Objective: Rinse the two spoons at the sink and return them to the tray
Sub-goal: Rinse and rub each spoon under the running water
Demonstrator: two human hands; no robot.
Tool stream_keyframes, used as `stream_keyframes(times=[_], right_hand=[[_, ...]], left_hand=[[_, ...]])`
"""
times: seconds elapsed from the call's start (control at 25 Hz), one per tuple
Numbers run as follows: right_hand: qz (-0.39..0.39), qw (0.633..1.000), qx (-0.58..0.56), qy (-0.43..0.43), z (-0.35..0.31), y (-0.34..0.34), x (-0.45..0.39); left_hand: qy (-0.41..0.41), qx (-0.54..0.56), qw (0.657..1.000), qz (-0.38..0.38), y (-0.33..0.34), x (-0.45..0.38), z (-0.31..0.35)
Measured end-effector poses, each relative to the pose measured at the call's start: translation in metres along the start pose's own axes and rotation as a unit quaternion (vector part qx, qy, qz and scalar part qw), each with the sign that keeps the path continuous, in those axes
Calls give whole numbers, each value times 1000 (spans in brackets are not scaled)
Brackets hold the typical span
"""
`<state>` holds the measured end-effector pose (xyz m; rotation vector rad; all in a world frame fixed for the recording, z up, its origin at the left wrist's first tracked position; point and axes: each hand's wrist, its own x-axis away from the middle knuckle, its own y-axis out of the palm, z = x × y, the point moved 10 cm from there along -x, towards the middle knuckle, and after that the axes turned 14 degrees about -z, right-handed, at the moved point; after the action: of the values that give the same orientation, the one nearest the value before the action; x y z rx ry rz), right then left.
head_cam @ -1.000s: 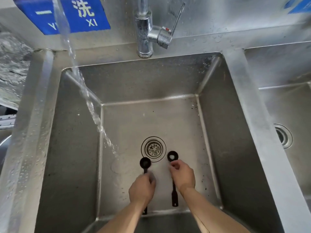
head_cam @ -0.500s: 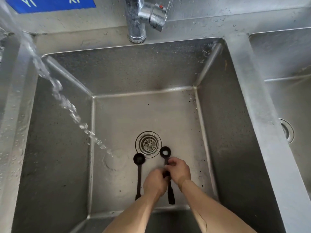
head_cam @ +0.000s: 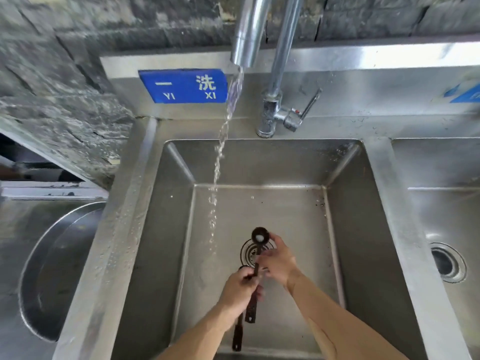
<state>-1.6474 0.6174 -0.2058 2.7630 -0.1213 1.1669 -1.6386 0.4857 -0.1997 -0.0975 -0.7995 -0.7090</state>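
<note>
Over the sink [head_cam: 259,162], both hands grip one spoon [head_cam: 255,271]: left hand [head_cam: 240,291] low, right hand [head_cam: 279,263] higher.

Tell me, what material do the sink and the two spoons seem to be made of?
The sink looks like brushed stainless steel: grey, with dull reflections and folded corners. The raised spoon and the lower spoon are dark and matte, maybe plastic or coated metal; I cannot tell which.

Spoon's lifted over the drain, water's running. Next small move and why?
Probably shift the held spoon left into the water stream. The left hand and right hand hold it over the drain, and the stream falls just left of its bowl.
</note>
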Motion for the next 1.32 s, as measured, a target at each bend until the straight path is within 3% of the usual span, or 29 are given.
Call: stream_keyframes(times=[0.24, 0.44, 0.76, 0.92, 1.12, 1.2, 1.32], right_hand=[[-105, 994, 32, -14, -64, 62, 25], [-118, 992, 44, -13, -84, 96, 42], [-81, 996, -32, -26, -92, 102, 32], [-26, 999, 9, -42, -95, 90, 29], [-171, 969, -177, -17, -88, 114, 32], [-205, 945, -251, -35, -94, 122, 34], [-208, 944, -248, -60, -103, 125, 37]], left_hand=[[19, 40, 998, 35, -52, 59, 22], [42, 48, 996, 63, -79, 94, 24], [62, 51, 995, 64, -88, 100, 19], [42, 176, 983, 18, -76, 99, 11], [-21, 254, 967, -24, -66, 106, -6], [-25, 238, 971, 3, -73, 107, -6], [3, 192, 978, 80, -92, 108, 3]])
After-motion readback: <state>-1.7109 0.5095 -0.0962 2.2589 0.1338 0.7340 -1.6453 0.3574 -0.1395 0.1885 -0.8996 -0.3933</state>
